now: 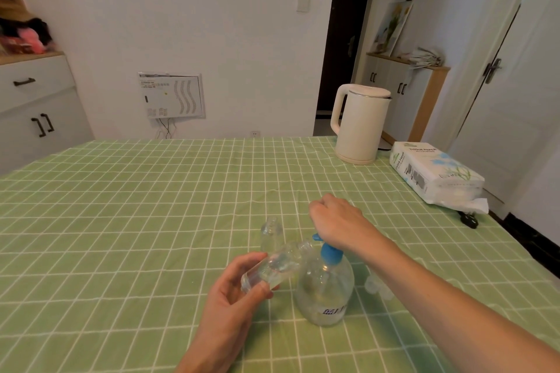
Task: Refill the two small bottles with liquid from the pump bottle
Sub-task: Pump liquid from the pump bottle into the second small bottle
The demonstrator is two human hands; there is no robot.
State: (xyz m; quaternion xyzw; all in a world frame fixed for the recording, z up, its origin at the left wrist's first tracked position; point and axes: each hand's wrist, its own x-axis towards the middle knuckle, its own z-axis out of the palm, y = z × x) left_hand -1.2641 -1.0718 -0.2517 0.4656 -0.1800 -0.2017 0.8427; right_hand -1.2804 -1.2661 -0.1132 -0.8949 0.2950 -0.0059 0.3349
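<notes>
Head view: left hand gripping tilted small bottle at spout, right hand, fingers curled, atop liquid-filled pump bottle.

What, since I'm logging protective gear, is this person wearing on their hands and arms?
Nothing visible. The left hand and right hand are bare: no gloves, rings, watch or bracelet. The left forearm and right forearm are uncovered to the frame's edge, with no sleeve in view.

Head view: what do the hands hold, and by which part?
Left hand grips the small bottle by its bottom end. Right hand rests its wrist on the pump head; its fingers are hidden.
</notes>
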